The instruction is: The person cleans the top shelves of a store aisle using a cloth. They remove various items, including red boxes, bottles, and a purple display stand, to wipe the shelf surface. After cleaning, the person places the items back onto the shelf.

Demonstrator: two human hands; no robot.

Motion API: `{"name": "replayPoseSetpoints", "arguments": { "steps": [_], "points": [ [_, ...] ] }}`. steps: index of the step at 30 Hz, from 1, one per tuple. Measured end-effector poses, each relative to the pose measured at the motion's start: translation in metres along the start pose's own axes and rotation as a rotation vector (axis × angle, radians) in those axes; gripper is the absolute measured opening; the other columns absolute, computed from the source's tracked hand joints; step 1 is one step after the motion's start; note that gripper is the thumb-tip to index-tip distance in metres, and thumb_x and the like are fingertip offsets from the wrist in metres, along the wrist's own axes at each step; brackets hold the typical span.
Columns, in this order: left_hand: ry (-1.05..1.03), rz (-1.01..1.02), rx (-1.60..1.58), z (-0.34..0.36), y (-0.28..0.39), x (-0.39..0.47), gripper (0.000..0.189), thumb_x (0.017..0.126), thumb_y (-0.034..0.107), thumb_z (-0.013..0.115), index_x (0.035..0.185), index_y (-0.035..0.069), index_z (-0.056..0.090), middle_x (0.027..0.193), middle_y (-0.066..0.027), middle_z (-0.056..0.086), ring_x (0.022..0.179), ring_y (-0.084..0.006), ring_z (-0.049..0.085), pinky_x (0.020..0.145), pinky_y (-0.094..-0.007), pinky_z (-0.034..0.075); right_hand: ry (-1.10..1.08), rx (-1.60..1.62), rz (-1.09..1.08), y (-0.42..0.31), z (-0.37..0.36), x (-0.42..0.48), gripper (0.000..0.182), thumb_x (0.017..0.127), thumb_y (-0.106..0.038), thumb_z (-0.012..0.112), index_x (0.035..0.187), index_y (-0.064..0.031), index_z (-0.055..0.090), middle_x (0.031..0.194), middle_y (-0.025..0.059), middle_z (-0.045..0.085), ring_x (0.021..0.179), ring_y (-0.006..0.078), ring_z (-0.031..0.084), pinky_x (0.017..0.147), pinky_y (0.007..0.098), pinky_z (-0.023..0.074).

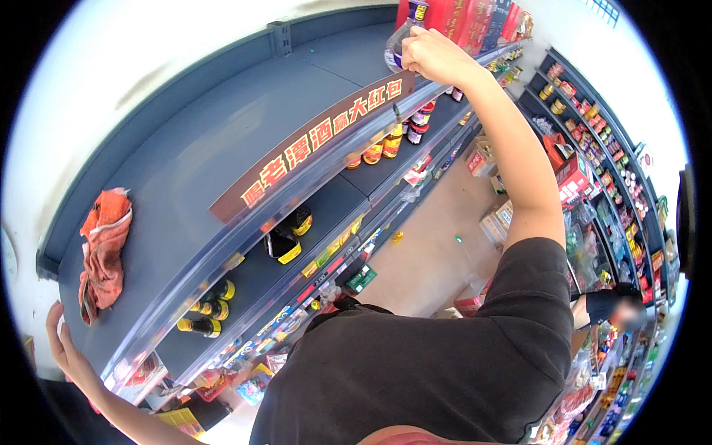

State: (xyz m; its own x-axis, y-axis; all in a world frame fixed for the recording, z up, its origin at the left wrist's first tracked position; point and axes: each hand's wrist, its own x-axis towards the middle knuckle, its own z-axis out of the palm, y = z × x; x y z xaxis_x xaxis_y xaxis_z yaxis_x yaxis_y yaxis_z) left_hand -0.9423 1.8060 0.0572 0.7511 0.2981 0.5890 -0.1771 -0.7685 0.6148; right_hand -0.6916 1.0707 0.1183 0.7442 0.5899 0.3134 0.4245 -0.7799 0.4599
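Note:
In front of me stretches a grey metal shelf top (pixel 183 150). A long brown printed strip (pixel 317 144) with large yellow and red characters stands along its front edge. My right hand (pixel 431 53) has its fingers curled at the strip's right end, directly before a clear bottle (pixel 392 50) with a purple cap; whether it grips strip or bottle cannot be made out. My left hand (pixel 69 350) is raised by the shelf's left end, fingers apart and holding nothing. Above it on the shelf lies a crumpled orange cloth (pixel 105 250), not touched by the hand.
Red gift boxes (pixel 445 25) stand beyond the bottle. On the tier below are dark-capped bottles (pixel 208 311), orange-labelled jars (pixel 384 149) and black open cartons (pixel 282 245). Cartons (pixel 498 219) sit on the aisle floor (pixel 423 245). Stocked shelves (pixel 606 144) and another person (pixel 603 308) are at right.

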Motion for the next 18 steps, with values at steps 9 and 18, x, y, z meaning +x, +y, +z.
{"name": "replayPoseSetpoints", "arguments": {
  "steps": [9, 18],
  "points": [
    [0.046, 0.037, 0.170, 0.011, 0.041, -0.006, 0.032, 0.102, 0.016, 0.046, 0.126, 0.001, 0.062, 0.136, -0.0117, 0.060, 0.131, -0.0233, 0.052, 0.116, -0.0375, 0.031, 0.026, -0.062, 0.035, 0.070, 0.030, -0.024, 0.005, 0.074, -0.011, 0.068, 0.072, -0.0064, 0.070, 0.082, 0.0054, 0.063, 0.092, 0.0277, 0.059, 0.082, 0.0395, 0.0505],
    [0.082, 0.030, 0.131, 0.030, 0.044, -0.013, 0.033, 0.103, 0.016, 0.045, 0.127, 0.000, 0.062, 0.139, -0.0107, 0.058, 0.133, -0.0223, 0.049, 0.117, -0.0369, 0.030, 0.159, -0.141, 0.165, 0.099, 0.049, -0.046, 0.010, 0.079, -0.016, 0.066, 0.083, -0.0086, 0.072, 0.088, 0.0061, 0.066, 0.099, 0.0267, 0.063, 0.089, 0.0377, 0.0517]
  ]
}}
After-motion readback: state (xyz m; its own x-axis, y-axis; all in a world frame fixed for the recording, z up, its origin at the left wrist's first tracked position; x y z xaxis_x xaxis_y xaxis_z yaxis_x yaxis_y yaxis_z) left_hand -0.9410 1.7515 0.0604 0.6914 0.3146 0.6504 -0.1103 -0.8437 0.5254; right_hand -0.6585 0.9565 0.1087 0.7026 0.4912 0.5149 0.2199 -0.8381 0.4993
